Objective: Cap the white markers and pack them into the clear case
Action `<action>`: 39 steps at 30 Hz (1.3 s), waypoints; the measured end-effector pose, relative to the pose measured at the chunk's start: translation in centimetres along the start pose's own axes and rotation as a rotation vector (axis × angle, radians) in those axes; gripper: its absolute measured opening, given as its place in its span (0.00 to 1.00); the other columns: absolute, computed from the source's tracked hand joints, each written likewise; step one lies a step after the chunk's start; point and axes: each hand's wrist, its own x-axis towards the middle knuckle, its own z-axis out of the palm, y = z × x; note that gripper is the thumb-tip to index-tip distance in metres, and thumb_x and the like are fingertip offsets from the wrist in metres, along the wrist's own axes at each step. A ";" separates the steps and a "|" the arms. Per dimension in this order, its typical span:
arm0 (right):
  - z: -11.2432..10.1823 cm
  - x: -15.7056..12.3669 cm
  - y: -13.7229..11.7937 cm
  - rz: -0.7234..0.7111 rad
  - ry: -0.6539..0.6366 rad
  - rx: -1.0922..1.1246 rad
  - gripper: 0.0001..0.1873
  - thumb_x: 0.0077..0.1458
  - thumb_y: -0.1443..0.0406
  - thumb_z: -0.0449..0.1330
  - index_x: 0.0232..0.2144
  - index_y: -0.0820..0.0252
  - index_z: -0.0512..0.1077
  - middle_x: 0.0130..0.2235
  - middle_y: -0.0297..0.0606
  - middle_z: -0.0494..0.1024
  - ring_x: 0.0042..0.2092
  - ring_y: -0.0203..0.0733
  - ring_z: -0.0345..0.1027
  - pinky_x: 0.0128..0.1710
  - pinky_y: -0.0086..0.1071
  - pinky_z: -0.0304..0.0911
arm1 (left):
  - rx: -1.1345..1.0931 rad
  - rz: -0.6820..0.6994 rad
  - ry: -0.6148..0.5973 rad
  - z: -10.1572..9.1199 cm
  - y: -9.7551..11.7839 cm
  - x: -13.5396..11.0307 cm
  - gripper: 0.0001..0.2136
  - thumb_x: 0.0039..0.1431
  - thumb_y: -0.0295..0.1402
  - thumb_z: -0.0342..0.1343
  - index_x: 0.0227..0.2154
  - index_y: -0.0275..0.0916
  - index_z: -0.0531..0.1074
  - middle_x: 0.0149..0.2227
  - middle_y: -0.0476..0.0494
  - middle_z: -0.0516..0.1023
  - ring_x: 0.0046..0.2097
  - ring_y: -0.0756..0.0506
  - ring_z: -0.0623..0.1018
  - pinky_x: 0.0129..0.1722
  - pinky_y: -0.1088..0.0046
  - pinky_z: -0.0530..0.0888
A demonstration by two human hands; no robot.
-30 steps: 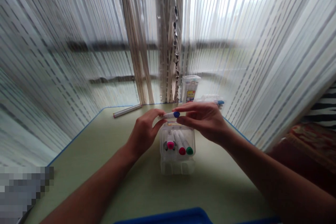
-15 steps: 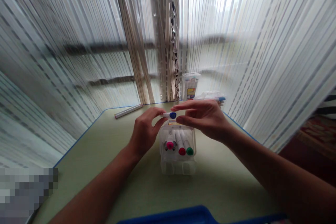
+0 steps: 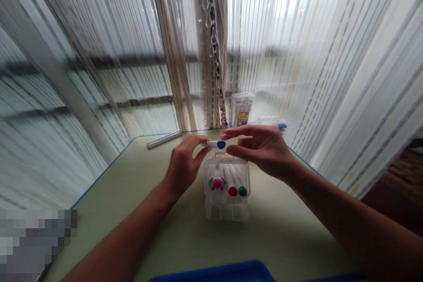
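Between thumb and fingers, my left hand pinches a white marker whose blue end points right. My right hand is beside that blue end, thumb and fingers apart, with nothing between them. Below the held marker sits a clear plastic case on the table. A pink-ended marker, a red-ended marker and a green-ended marker lie in it, their coloured ends facing me.
A white stick-like object lies at the table's far left edge. An upright clear box with a yellow label stands at the back. More clear packaging is behind my right hand. A blue object lies at the near edge; string curtains hang behind.
The left fingers show slightly more of the blue-ended marker. Both hands keep nearly the same pose; the whole view has shifted a little.
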 end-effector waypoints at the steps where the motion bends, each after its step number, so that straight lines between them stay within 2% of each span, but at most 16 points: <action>1: 0.0 0.0 0.0 0.000 -0.001 -0.002 0.17 0.46 0.67 0.75 0.41 0.55 0.83 0.41 0.40 0.85 0.23 0.28 0.64 0.21 0.28 0.65 | -0.001 -0.001 0.000 0.0 0.0 0.0 0.05 0.65 0.30 0.57 0.40 0.39 0.76 0.41 0.42 0.82 0.45 0.42 0.81 0.48 0.63 0.76; 9: 0.1 -0.1 0.0 0.011 0.017 0.000 0.17 0.45 0.66 0.75 0.41 0.56 0.83 0.40 0.41 0.84 0.24 0.29 0.65 0.21 0.27 0.64 | 0.019 0.028 0.015 0.1 0.0 0.0 0.04 0.64 0.29 0.57 0.40 0.39 0.75 0.40 0.43 0.82 0.44 0.42 0.81 0.47 0.64 0.75; 15: 0.2 0.0 0.0 0.032 0.036 0.017 0.17 0.44 0.67 0.75 0.40 0.56 0.84 0.32 0.37 0.83 0.22 0.28 0.62 0.17 0.26 0.57 | 0.015 0.042 -0.005 0.1 -0.3 0.0 0.06 0.66 0.30 0.56 0.42 0.40 0.75 0.42 0.42 0.82 0.46 0.42 0.80 0.48 0.65 0.75; 21: 0.2 0.0 0.1 0.028 0.045 0.010 0.17 0.43 0.66 0.76 0.40 0.56 0.84 0.37 0.39 0.84 0.23 0.29 0.62 0.18 0.27 0.59 | 0.006 0.053 -0.013 0.1 -0.3 0.0 0.07 0.66 0.30 0.54 0.42 0.40 0.75 0.43 0.42 0.81 0.46 0.42 0.80 0.48 0.64 0.75; 39: 0.2 -0.1 0.1 0.001 0.016 0.030 0.17 0.45 0.68 0.75 0.40 0.56 0.83 0.39 0.40 0.84 0.23 0.28 0.65 0.20 0.26 0.64 | 0.015 0.044 -0.022 0.1 -0.2 0.0 0.06 0.65 0.29 0.55 0.42 0.38 0.76 0.42 0.41 0.81 0.45 0.43 0.80 0.48 0.66 0.74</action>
